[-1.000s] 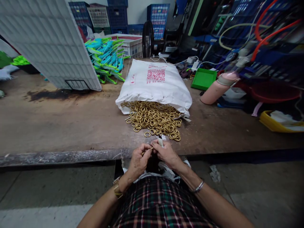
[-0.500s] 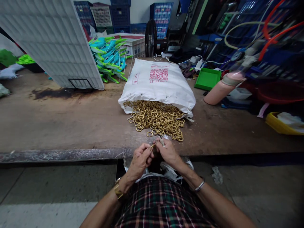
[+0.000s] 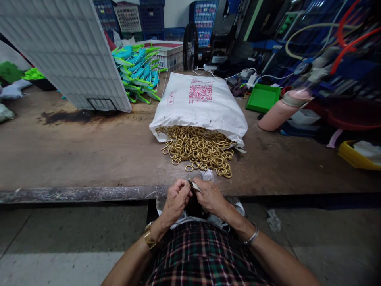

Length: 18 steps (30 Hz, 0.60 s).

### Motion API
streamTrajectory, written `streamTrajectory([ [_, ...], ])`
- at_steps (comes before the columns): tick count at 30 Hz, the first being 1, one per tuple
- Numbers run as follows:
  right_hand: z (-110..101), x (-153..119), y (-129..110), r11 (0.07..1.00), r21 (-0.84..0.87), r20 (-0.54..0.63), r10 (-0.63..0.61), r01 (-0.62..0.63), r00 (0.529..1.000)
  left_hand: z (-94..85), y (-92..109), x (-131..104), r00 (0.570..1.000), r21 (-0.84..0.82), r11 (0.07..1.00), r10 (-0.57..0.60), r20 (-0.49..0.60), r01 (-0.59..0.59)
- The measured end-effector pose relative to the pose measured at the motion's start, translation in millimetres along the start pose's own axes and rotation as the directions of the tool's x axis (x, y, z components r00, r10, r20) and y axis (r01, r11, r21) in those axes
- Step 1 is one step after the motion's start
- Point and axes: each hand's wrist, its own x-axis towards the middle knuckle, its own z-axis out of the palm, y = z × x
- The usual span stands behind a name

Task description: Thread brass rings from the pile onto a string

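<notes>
My left hand is closed in a pinch at the table's front edge. A gold-coloured ring showed at its fingertips a moment ago; now the fingers mostly hide it. Against those fingertips, my right hand grips a small knife-like tool with a pale, flat surface, its tip pointing left. Just beyond both hands lies a heap of gold-coloured rings, spilling from the mouth of a white woven sack with red print. One loose ring rests at the near side of the heap.
On the wooden table, a white ribbed panel stands at left, beside blue-and-green plastic pieces. To the right are a green tray, a pink bottle and a yellow basin. A black fan stands behind.
The tool in my right hand has turned and moved left, its tip now at my left fingertips. The gold glint between the hands is no longer visible. The view has shifted slightly.
</notes>
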Motion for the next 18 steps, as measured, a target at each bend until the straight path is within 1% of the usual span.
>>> streamTrajectory([
  [5, -2.3, 0.8, 1.9, 0.995, -0.096, 0.054, -0.008, 0.013, 0.998, 1.0, 5.2, -3.8, 0.998, 0.055, 0.997, 0.054, -0.038, -0.051],
  [7, -4.0, 2.4, 3.0, 0.991, -0.134, 0.049, 0.011, -0.004, 0.999, 1.0, 7.4, -9.0, 0.999, 0.051, 0.998, 0.042, -0.028, -0.04],
  [10, -5.5, 6.9, 5.2, 0.983, -0.166, -0.034, 0.073, -0.077, 0.997, 2.0, 9.3, -18.1, 0.998, 0.004, 1.0, -0.013, 0.062, 0.013],
  [13, -4.1, 14.5, 5.5, 0.986, -0.137, -0.141, 0.079, -0.098, 0.987, 3.2, 7.2, -20.5, 0.986, -0.112, 0.99, -0.07, 0.153, 0.087],
  [15, -2.3, 22.0, 3.2, 0.987, -0.128, -0.186, 0.07, -0.095, 0.98, 3.1, 5.1, -17.0, 0.981, -0.183, 0.975, -0.097, 0.169, 0.128],
  [18, -1.1, 33.2, -4.0, 0.975, -0.172, -0.171, 0.11, -0.14, 0.979, 2.1, 6.5, -11.3, 0.982, -0.258, 0.953, -0.127, 0.137, 0.159],
])
